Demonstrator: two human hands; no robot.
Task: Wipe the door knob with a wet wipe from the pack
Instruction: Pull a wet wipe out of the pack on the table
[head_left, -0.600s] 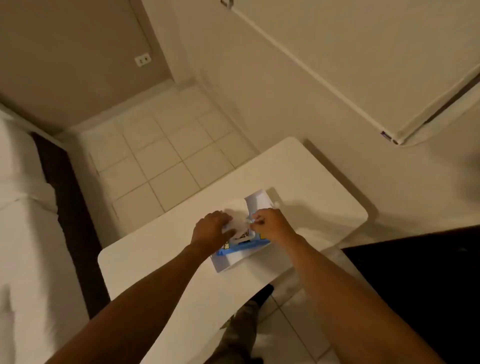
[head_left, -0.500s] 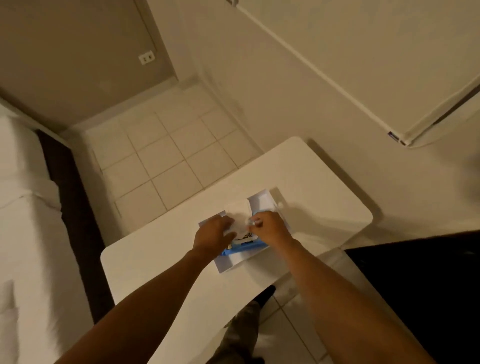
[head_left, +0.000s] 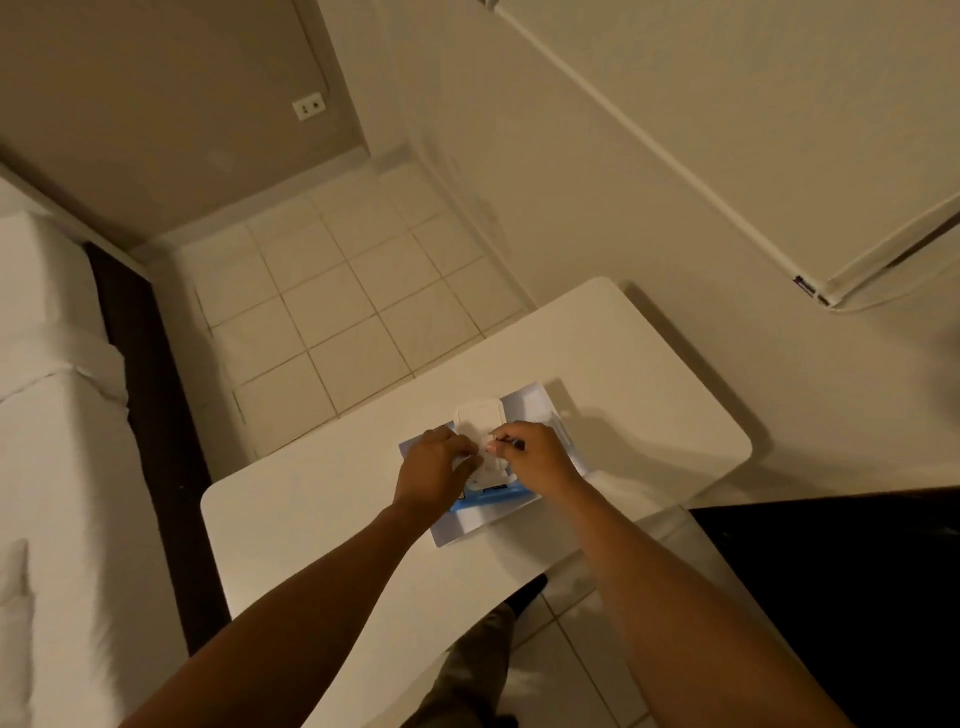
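Observation:
A blue-and-white wet wipe pack (head_left: 470, 527) lies flat on the white table (head_left: 311, 519). Its white flip lid (head_left: 480, 413) stands open just beyond my fingers. My left hand (head_left: 434, 470) presses down on the pack's left side and holds it in place. My right hand (head_left: 535, 454) has thumb and forefinger pinched together over the pack's opening, on a small white bit that looks like the edge of a wipe. The opening itself is mostly hidden by my fingers. No door knob is in view.
A bed with white bedding (head_left: 47, 467) runs along the left. Tiled floor (head_left: 337, 301) lies beyond the table. A dark surface (head_left: 841, 597) fills the lower right. A white panel (head_left: 753, 130) hangs on the wall at upper right, and a wall socket (head_left: 309, 106) sits far back.
Both hands have stayed on the pack with only small finger shifts. The head view has drifted slightly, so the table sits a little lower and further right.

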